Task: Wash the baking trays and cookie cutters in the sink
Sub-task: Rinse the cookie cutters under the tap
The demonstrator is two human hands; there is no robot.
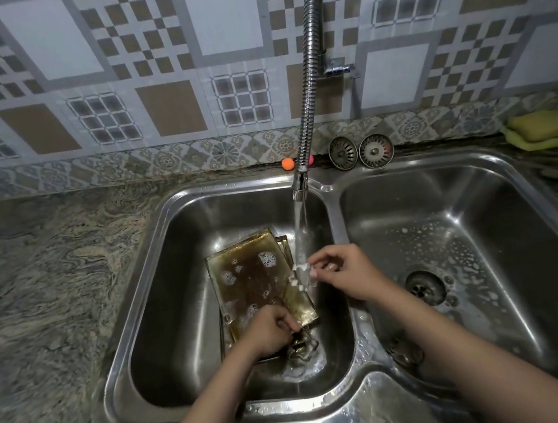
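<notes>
Right hand (pixel 342 273) fingers pinch a white cutter (pixel 301 277) under the stream, frame centre. Rotate it to flush every edge. Left hand (pixel 269 331) grips metal cutters (pixel 302 346) beside the trays (pixel 257 279).

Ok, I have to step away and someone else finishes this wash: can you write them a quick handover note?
Right hand: holds a small white cookie cutter under the running tap.
Left hand: grips metal cookie cutters low in the left basin.
Baking trays: stacked in the left basin, the top one still brown and spotted with suds.
Right basin: only foam.
Done: nothing set aside as clean.
Left: rinse the cutters, scrub and rinse the trays.
</notes>
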